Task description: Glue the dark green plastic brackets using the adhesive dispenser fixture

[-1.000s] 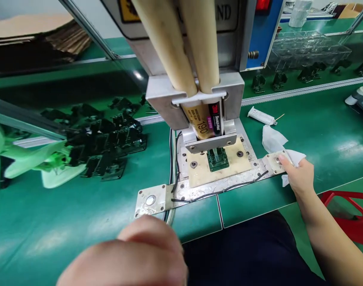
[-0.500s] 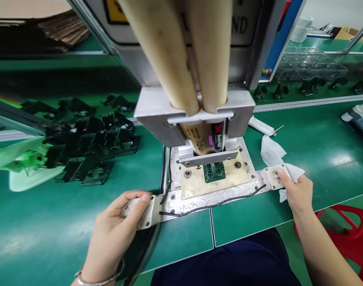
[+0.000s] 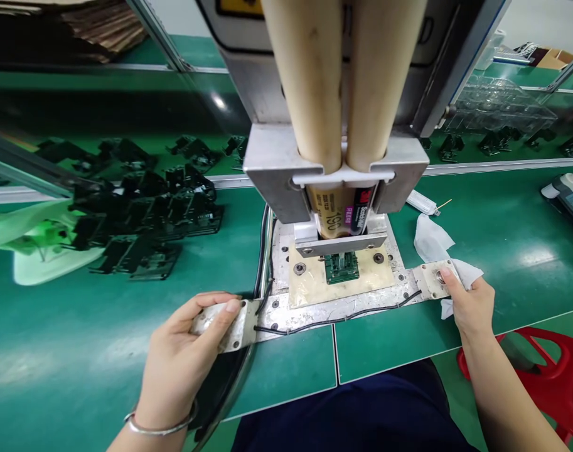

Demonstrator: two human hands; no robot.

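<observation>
A glue dispensing machine stands over a metal base plate (image 3: 342, 306) on the green bench. Its two tan adhesive cartridges (image 3: 342, 94) point down into a bracket above a small dark green part (image 3: 341, 268) seated on a cream fixture block (image 3: 309, 285). My left hand (image 3: 187, 351) lies on the plate's left tab, thumb pressed over the button there. My right hand (image 3: 469, 301) grips a crumpled white wipe (image 3: 469, 274) while its thumb presses the button on the right tab (image 3: 432, 278).
A heap of black plastic parts (image 3: 145, 213) lies at the left, beside a green-white object (image 3: 41, 251). A small glue tube (image 3: 422, 202) and another wipe (image 3: 430, 237) lie right of the machine. Clear trays (image 3: 498, 103) and more black parts sit behind. A red stool (image 3: 550, 370) is lower right.
My left hand came up from the near edge and settled on the left tab's button. My right hand has stayed on the right tab. The view shifted slightly.
</observation>
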